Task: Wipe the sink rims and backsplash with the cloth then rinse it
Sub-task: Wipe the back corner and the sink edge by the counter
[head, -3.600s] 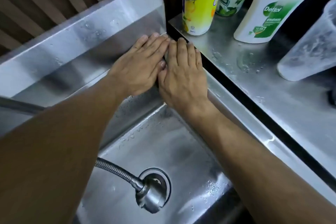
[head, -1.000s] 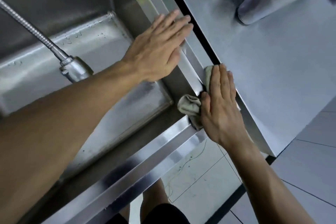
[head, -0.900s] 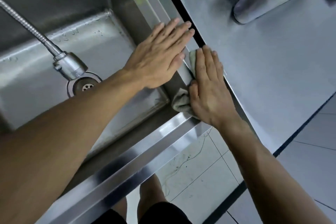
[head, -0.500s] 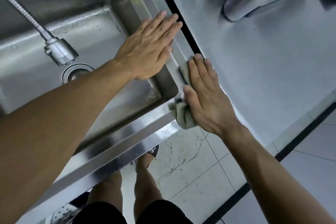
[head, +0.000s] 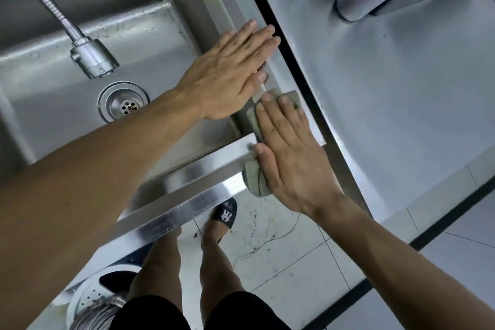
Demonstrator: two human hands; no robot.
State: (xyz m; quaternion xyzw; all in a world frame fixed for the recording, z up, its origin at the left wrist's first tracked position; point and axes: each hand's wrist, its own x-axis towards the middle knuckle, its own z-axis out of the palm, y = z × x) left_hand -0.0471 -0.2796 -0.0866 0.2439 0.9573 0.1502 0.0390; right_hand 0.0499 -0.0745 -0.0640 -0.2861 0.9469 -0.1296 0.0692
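I look straight down on a steel sink (head: pixel 187 177) with a round drain (head: pixel 123 105). My right hand (head: pixel 292 153) lies flat on a grey-green cloth (head: pixel 255 179), pressing it onto the sink's front right corner rim; the cloth bulges out beside the thumb and past the fingertips. My left hand (head: pixel 230 72) rests flat, fingers together, on the right rim (head: pixel 235 8) just beyond the cloth, holding nothing. Only the cloth's edges show under the palm.
A flexible metal tap hose with its spray head (head: pixel 91 56) hangs over the basin. A steel counter (head: pixel 388 102) runs on the right, with an overturned plastic cup (head: pixel 359 0) and a perforated rack. Tiled floor, my legs and a black slipper (head: pixel 224 213) lie below.
Since the backsplash corner, both hands have come down the right rim to the front corner. Over the last second the right hand slid the cloth along that rim; the left stayed flat just ahead.
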